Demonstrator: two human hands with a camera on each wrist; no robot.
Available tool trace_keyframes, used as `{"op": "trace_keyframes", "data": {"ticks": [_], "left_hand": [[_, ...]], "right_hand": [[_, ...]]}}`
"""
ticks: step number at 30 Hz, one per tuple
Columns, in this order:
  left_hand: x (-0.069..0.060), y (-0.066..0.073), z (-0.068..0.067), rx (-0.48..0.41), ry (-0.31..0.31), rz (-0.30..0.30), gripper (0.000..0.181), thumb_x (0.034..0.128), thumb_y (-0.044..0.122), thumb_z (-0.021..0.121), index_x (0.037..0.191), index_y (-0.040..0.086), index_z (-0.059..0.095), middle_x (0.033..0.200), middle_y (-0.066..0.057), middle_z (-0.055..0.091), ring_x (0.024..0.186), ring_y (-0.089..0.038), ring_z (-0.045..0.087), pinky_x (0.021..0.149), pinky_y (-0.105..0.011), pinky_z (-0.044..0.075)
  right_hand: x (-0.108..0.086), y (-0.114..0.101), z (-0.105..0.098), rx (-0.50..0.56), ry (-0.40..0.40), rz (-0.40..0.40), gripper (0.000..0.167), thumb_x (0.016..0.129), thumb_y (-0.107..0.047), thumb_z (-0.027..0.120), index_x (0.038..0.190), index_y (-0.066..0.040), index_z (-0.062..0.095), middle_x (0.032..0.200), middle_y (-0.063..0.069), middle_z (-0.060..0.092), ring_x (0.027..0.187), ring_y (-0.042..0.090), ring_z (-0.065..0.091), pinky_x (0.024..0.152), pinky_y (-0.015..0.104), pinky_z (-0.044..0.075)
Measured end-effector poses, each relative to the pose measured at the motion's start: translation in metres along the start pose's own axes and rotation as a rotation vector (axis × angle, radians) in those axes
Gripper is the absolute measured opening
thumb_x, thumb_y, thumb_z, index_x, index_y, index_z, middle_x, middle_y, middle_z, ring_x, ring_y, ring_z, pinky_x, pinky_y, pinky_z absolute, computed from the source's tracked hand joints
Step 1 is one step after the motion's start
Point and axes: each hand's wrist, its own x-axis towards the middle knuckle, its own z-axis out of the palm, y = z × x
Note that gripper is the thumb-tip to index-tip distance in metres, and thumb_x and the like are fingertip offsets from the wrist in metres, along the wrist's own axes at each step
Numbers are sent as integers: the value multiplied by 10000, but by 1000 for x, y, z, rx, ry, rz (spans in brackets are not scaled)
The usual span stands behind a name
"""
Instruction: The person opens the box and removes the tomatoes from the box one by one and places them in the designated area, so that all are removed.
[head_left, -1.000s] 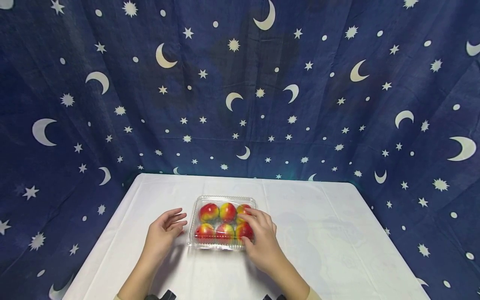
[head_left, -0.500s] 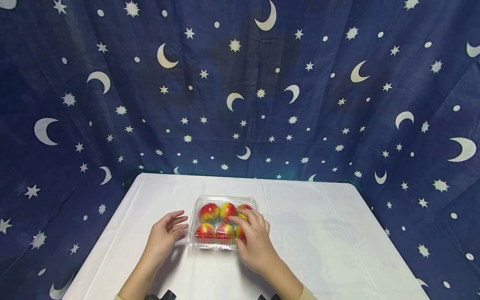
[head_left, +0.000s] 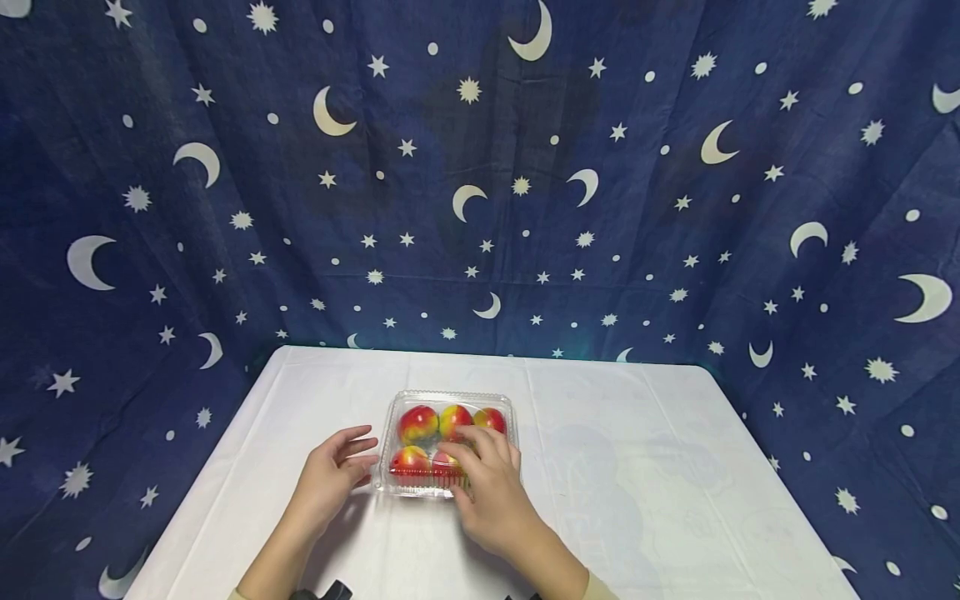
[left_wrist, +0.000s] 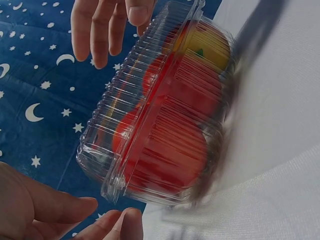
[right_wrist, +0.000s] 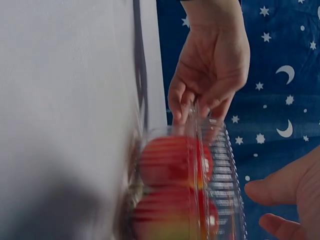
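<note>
A clear plastic clamshell box (head_left: 453, 395) with its lid down sits on the table, holding several red-and-yellow fruits (head_left: 417, 424) in two rows. My right hand (head_left: 497, 492) is over its near right part, fingers bent loosely, covering the front right fruit. In the left wrist view those right fingertips (left_wrist: 100, 45) hang above the ridged lid and grip nothing. My left hand (head_left: 330, 473) is beside the box's left edge, thumb and fingers spread apart. Whether its fingertips touch the rim I cannot tell.
A white cloth covers the table (head_left: 637, 467), which stretches well to the right of the box. Behind and at both sides hangs a dark blue curtain (head_left: 420, 217) with moons and stars. A dark strap piece (head_left: 337, 590) shows by the left wrist.
My right hand has moved left and slightly nearer across the lid, uncovering the back right fruit. The left hand has shifted slightly right, closer to the box. The box has stayed in place.
</note>
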Motion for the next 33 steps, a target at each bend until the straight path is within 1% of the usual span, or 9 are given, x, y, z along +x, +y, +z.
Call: {"op": "trace_keyframes", "data": {"ticks": [3,6,9,13,16,19,21,25,33], "left_hand": [[0,0,0,1,-8,-5,573,970,-124,582,1528,-2,532,1442,-302,648,1158,-303,761,816,-308,649],[-1,0,-1,1,-14,-7,563,982,-112,578,1531,4,530,1433,-298,658,1171,-313,760,826,-318,653],[-1,0,-1,3,-17,-11,556,988,-95,602,1529,15,536,1400,-279,688,1166,-311,766,826,-322,657],[-1,1,-1,14,-35,-7,548,989,-72,634,1522,10,542,1330,-259,732,1150,-312,771,822,-340,662],[-1,1,-1,33,-50,0,536,994,-65,629,1519,-2,541,1298,-251,749,1135,-298,771,811,-343,661],[0,0,-1,50,-50,-6,534,989,-63,628,1514,5,551,1267,-235,765,1082,-242,778,783,-315,651],[0,0,-2,49,-52,-16,541,983,-63,629,1513,15,554,1248,-229,772,1012,-211,775,758,-293,638],[1,-2,-3,50,-67,-21,564,965,-74,618,1518,6,543,1215,-236,775,895,-189,744,711,-286,619],[3,-5,-2,47,-74,-28,620,919,-84,651,1523,-4,535,1206,-244,769,889,-205,745,680,-317,626]], "right_hand": [[0,-4,5,-14,8,-31,694,773,-37,917,1388,-247,674,1514,51,567,1432,287,454,1094,592,378],[2,-7,10,-41,19,-55,671,770,-61,919,1369,-257,685,1507,33,572,1430,288,466,1102,591,383],[4,-10,13,-59,27,-70,656,768,-76,918,1358,-260,697,1507,30,577,1435,295,471,1101,595,387],[5,-12,16,-48,16,-80,655,770,-67,910,1361,-259,703,1513,46,585,1439,314,476,1098,598,388],[4,-14,19,-43,8,-83,654,771,-66,906,1360,-267,705,1527,24,576,1442,318,479,1104,598,389],[4,-15,22,-46,3,-94,639,777,-75,902,1355,-269,708,1531,15,573,1441,302,477,1110,599,390],[3,-16,24,-50,1,-102,624,781,-81,903,1343,-270,710,1526,15,575,1439,290,475,1110,601,393],[3,-17,27,-69,-1,-115,604,775,-84,904,1312,-280,711,1513,15,581,1425,279,476,1102,585,401],[4,-19,32,-96,4,-134,554,774,-96,897,1261,-300,728,1466,-8,611,1392,234,489,1070,528,403]]}}
